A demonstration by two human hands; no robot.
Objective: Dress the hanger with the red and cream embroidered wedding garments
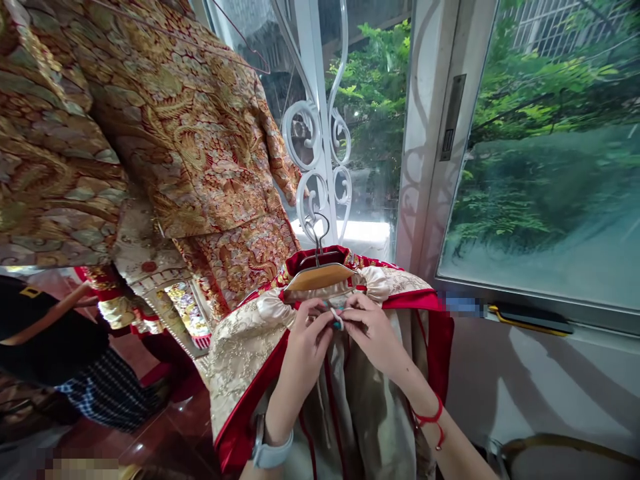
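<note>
A red and cream embroidered garment (240,347) hangs on a wooden hanger (320,275) with a metal hook, low in the middle of the view. My left hand (305,347) and my right hand (373,333) meet just under the hanger at the garment's neckline. Both pinch the fabric or a small fastening there, fingers closed. What lies between the fingertips is too small to make out. A pale watch sits on my left wrist and a red cord on my right.
Gold and red brocade robes (165,127) hang at upper left. A white scrolled window grille (320,133) and a window frame (430,133) stand behind, with trees outside. A dark flat object (530,319) lies on the sill. Another person in dark clothes (55,347) is at left.
</note>
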